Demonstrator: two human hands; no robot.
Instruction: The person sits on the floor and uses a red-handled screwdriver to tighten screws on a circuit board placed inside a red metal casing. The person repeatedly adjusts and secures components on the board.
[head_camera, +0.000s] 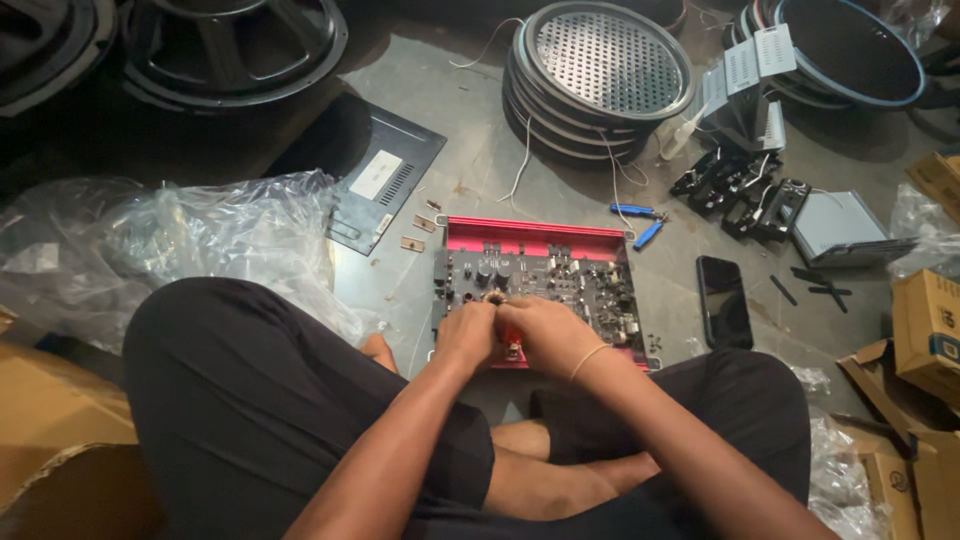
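Note:
A red metal chassis (530, 232) holding a dark circuit board (560, 280) lies on the floor in front of my crossed legs. My left hand (468, 332) and my right hand (540, 335) are pressed together over the board's near edge. My right hand is closed around a red-handled tool (508, 340), apparently a screwdriver, whose tip is hidden. My left hand pinches at the same spot, and what it holds is hidden. A pale band circles my right wrist.
A black phone (724, 300) lies right of the chassis, blue-handled pliers (640, 222) behind it. Stacked round speaker grilles (600, 75), speaker cones (235, 45), a black cover plate (385, 180), black connector parts (745, 190), clear plastic wrap (190, 240) and cardboard boxes (925, 330) surround me.

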